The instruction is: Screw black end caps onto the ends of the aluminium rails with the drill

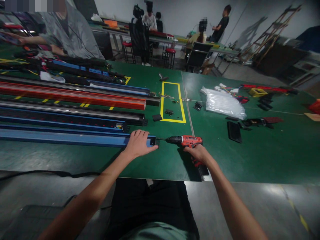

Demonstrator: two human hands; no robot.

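My right hand is closed round the handle of a red and black cordless drill. The drill points left, and its long thin bit meets the black end cap of a blue metal rail. Over the right end of that rail lies my left hand, fingers across its far side and thumb towards the cap. The rail lies flat along the table's near side. Whether a screw sits at the bit's tip is too small to tell.
Further blue, black and orange rails lie parallel behind. Small screws and black parts are around a yellow taped rectangle. To the right are a plastic-wrapped bundle and a phone-like black slab. A co-worker is at the far left.
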